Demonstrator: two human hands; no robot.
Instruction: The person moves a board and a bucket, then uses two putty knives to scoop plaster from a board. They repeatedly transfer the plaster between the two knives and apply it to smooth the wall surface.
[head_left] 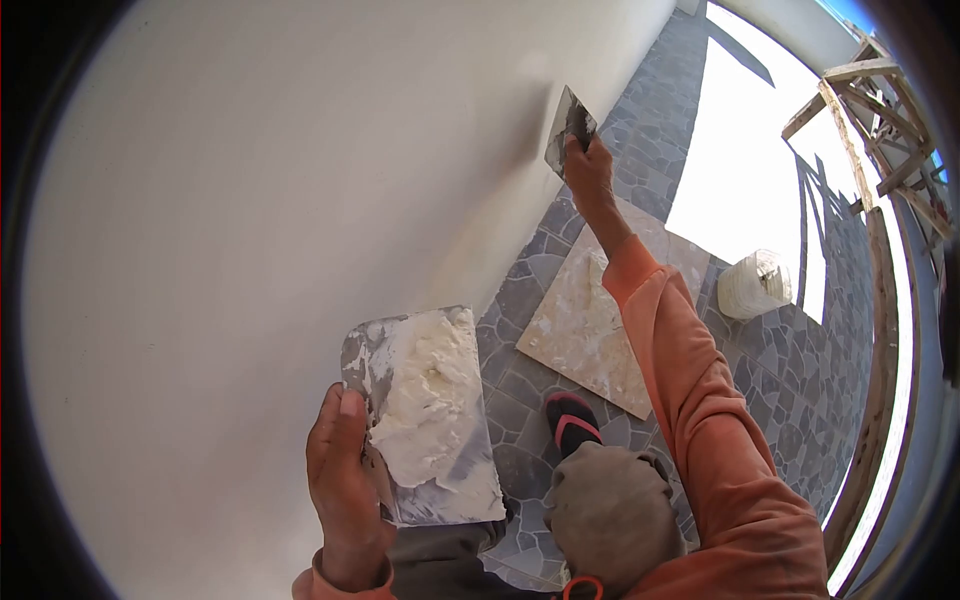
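My left hand (345,470) grips a flat metal plate (465,505) by its left side, with the thumb on top. A thick heap of white plaster (430,390) lies on the plate. Farther up and to the right, my right hand (590,180) is closed round the handle of a metal trowel (560,130), whose blade is held close to the white wall (250,200). Some plaster residue shows on the trowel. Whether the blade touches the wall I cannot tell.
A plaster-stained board (560,330) lies on the stone-patterned floor (520,300) below my right arm. A whitish bucket (752,285) stands to its right. Wooden scaffolding (870,110) rises at the right edge. My sandalled foot (573,420) is near the board.
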